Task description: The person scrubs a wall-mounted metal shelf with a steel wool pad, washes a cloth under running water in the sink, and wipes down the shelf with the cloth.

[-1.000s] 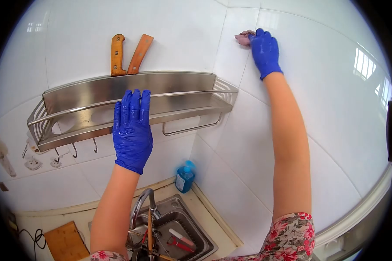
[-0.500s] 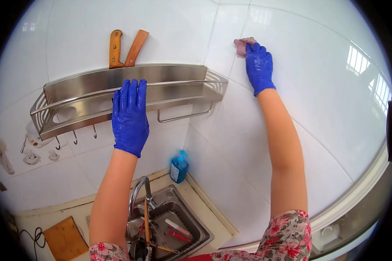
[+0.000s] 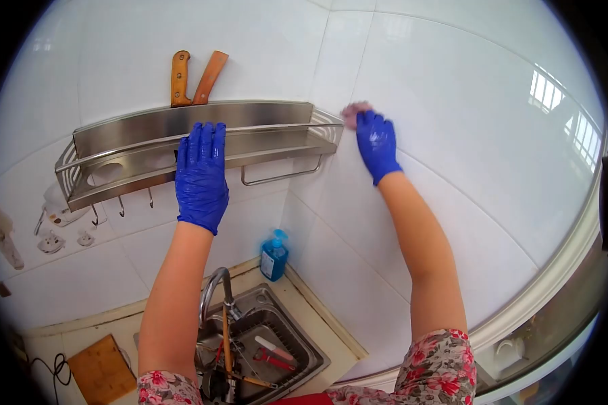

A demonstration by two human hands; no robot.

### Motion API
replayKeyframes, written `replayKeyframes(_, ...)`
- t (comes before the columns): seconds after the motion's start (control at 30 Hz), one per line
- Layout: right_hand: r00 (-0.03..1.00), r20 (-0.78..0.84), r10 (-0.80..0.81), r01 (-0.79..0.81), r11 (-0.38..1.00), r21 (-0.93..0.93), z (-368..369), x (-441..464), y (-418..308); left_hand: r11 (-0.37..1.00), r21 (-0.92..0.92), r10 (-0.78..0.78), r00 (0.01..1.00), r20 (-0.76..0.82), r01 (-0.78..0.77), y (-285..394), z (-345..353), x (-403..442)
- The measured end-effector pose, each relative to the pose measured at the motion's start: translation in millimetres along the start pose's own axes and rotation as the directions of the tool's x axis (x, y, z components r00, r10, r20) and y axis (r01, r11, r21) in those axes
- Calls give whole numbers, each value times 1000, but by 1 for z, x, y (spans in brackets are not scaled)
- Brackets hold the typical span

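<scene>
My left hand (image 3: 203, 179), in a wet blue glove, lies over the front of the metal wall shelf (image 3: 270, 158), its fingers extended side by side over the rail and nothing seen in it. My right hand (image 3: 378, 143), also gloved in blue, presses a pinkish cloth (image 3: 355, 113) to the white tiled wall (image 3: 466, 121), just right of the shelf's right end. Two wooden-handled knives, one handle yellowish (image 3: 180, 77) and one reddish (image 3: 211, 76), stand up behind the shelf's back plate.
Below is a sink (image 3: 277, 344) with a curved faucet (image 3: 216, 283) and utensils inside. A blue pump bottle (image 3: 274, 256) stands in the counter corner. A wooden board (image 3: 102, 370) lies lower left beside a black cable (image 3: 59, 368). Hooks hang under the shelf.
My right hand has moved down and left along the wall with the cloth, towards the shelf's right end. My left hand stays at the shelf. The view has shifted slightly.
</scene>
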State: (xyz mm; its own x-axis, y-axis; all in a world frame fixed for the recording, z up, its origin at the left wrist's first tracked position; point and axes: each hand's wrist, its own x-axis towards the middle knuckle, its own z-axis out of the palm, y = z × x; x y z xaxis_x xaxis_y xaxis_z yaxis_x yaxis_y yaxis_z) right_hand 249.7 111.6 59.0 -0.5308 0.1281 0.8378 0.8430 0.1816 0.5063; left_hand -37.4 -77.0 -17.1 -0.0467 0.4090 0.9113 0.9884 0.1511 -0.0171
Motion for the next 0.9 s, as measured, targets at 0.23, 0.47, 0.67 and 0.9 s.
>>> replayKeyframes(0.23,997,66,37,-55,952,300,42,-55,-46,1000,-14,6,1000,-26,-7,-1,0,-1)
replayKeyframes(0.47,944,227,239,-320,826,463,40,-32,-61,1000,-15,-19,999,-35,19,2,4,-1)
replayKeyframes(0.67,841,526,130,-500,558,662,43,-17,-34,999,-42,-21,999,-30,19,3,2,-1)
replayKeyframes(0.9,983,-3,186,-139,742,655,32,65,-7,997,-51,-51,998,-36,49,6,6,0)
